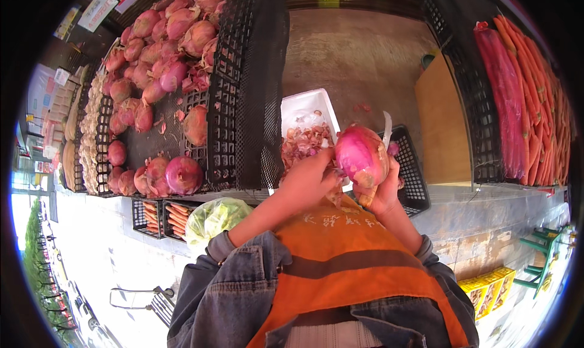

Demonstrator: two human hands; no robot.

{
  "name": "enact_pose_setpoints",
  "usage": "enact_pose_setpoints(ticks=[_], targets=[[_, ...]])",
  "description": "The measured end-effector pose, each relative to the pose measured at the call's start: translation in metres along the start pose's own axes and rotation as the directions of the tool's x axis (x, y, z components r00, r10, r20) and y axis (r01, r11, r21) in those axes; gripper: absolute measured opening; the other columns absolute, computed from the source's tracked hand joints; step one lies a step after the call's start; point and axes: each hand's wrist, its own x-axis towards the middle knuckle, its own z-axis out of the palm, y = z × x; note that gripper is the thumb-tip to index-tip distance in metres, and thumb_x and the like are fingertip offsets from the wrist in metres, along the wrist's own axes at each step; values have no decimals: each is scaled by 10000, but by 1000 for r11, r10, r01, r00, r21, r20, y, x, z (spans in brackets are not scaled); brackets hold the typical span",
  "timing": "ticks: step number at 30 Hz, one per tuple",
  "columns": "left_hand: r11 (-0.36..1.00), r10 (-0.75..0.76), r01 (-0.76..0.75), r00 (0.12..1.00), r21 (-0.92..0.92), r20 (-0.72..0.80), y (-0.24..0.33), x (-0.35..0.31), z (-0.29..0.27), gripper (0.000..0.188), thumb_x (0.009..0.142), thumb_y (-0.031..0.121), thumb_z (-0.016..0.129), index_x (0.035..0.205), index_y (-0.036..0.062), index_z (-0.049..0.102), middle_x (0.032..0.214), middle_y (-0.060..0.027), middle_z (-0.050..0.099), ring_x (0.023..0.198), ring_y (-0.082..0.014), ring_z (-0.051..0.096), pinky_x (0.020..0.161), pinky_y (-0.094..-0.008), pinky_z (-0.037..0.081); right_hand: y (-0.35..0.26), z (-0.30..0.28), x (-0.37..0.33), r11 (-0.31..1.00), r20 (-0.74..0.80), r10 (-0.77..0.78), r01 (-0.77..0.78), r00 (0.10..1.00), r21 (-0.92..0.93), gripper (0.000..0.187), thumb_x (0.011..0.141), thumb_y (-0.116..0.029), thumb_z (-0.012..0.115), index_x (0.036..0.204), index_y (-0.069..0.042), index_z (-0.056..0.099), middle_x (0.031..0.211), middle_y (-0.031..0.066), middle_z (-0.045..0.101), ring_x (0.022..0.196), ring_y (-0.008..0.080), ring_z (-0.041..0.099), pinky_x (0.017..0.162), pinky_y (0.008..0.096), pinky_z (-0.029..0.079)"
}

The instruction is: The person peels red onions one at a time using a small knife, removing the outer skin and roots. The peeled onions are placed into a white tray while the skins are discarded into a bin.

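Note:
A large red onion (358, 152), glossy purple with some papery brown skin at its lower end, is held up in front of my chest. My right hand (388, 189) is closed round its right side. A curved knife (387, 128) points up from behind the onion, its handle hidden by that hand. To the left, my left hand (309, 176) is closed, its fingers curled beside the onion. A scrap of onion skin (334, 193) hangs below the left thumb. Under the hands stands a white foam box (330, 110) with loose onion skins inside.
At the left, a black crate (228, 99) displays red onions (146, 62). Carrots (529, 99) fill the right-hand stand beside a brown board (444, 123). A black basket (412, 184) stands right of the foam box. A leafy cabbage (216, 220) lies near my left forearm.

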Motion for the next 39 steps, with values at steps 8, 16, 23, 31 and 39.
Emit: enact_pose_setpoints(ticks=[8,16,23,31,39], targets=[[885,267,-273,961,376,69,-20,0,-8,343,794,132,560,1126,45,561,910,-182,585,878,-372,591,755,-453,479,-2,-15,1,997,5,31,-31,1000,77,653,855,-559,498,1313,-98,439,1133,162,583,616,164,570,352,232,385],[925,173,-110,974,365,-144,-49,5,-18,368,814,167,602,1172,85,598,1071,-158,578,971,-336,589,833,-409,482,-11,-30,3,983,150,-19,-9,989,182,719,814,-512,610,1350,-89,384,1200,209,515,728,225,570,383,233,381],[963,14,-30,998,-266,-60,-16,-5,-29,454,829,213,654,1230,44,524,1087,-156,591,966,-286,610,828,-374,490,-4,-24,3,997,207,-11,-6,978,80,627,855,-462,476,1351,-84,409,1279,137,514,1096,290,560,745,370,492],[970,186,-201,975,-133,-119,13,-17,-25,616,753,264,729,1255,24,463,962,-148,631,882,-274,633,773,-358,500,0,-17,0,999,311,4,-15,950,32,613,883,-431,406,1361,-47,412,1337,146,494,1202,283,517,986,441,462],[988,152,-153,963,11,-224,22,-24,-20,408,808,121,579,1197,32,494,880,-181,642,795,-352,633,685,-427,497,1,-10,-2,986,243,-37,75,969,-146,674,866,-465,426,1380,-31,381,1364,167,465,1226,301,497,1006,442,449]])
